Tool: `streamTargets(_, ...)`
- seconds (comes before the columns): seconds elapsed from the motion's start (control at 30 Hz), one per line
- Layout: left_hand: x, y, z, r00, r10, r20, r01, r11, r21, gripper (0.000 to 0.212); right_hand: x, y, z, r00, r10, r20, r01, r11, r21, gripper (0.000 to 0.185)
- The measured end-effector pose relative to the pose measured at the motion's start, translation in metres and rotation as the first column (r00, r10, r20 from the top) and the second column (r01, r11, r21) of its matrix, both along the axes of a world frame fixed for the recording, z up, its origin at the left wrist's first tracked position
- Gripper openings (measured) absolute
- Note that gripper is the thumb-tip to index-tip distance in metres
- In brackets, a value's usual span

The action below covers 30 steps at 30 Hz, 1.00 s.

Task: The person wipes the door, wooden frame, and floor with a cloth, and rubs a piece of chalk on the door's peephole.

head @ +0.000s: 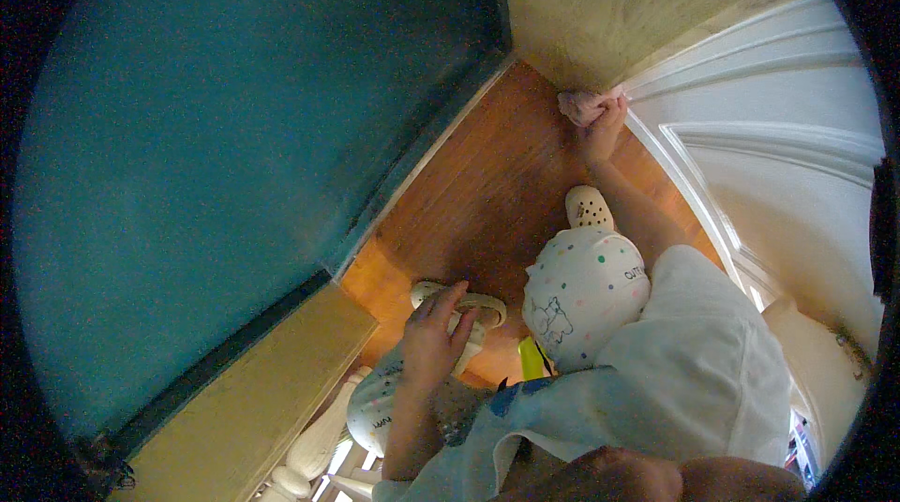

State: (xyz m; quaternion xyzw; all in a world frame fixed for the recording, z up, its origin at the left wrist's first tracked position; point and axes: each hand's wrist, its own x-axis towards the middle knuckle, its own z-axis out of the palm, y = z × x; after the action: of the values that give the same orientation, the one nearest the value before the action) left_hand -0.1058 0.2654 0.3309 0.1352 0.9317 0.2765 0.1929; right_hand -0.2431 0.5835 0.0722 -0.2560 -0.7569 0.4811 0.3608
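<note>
My right hand (606,129) reaches far forward and grips a crumpled pale pink cloth (581,108). The cloth touches the wooden floor (485,171), close to the foot of a yellowish wooden panel (583,10) and the white panelled door (773,108). My left hand (436,340) hangs over my left leg with its fingers apart and nothing seen in it. Below its fingers is a cream clog (496,309), partly hidden by the hand. The other clog (589,208), with holes in its toe, shows ahead of my right knee in dotted white trousers (587,291).
A large teal panel (232,115) with a dark lower edge rises along the left. Another yellowish wooden board (260,396) borders it at lower left, beside a turned pale wooden post (320,435). A yellow-green object (532,360) shows between my legs.
</note>
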Motion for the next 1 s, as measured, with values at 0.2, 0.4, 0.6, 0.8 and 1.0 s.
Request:
streamTargets(0.2, 0.001, 0.007, -0.019, 0.998, 0.012, 0.060, -0.013, 1.000, 0.018, 0.037, -0.005, 0.026, -0.062, 0.991, -0.045, -0.130, 0.000, 0.943, -0.332, 0.027)
streamTargets(0.4, 0.006, -0.002, -0.021, 0.997, 0.048, 0.063, -0.048, 0.999, -0.004, 0.036, 0.000, -0.002, 0.005, 0.965, 0.189, -0.181, -0.260, 0.636, -0.726, 0.029)
streamTargets(0.6, 0.007, 0.004, -0.022, 0.996, 0.051, 0.073, -0.053, 0.998, 0.026, 0.036, -0.012, 0.035, -0.065, 0.868, 0.212, 0.448, -0.055, 0.939, -0.338, 0.044)
streamTargets(0.8, 0.008, 0.009, -0.007, 1.000, -0.014, -0.007, 0.014, 1.000, 0.015, 0.035, -0.018, -0.010, -0.088, 0.897, 0.422, -0.133, -0.273, 0.290, -0.917, 0.025)
streamTargets(1.0, 0.004, 0.011, -0.015, 1.000, 0.013, -0.020, -0.014, 0.998, -0.053, 0.033, -0.040, -0.084, -0.051, 0.535, 0.816, 0.220, -0.670, 0.568, -0.478, 0.055)
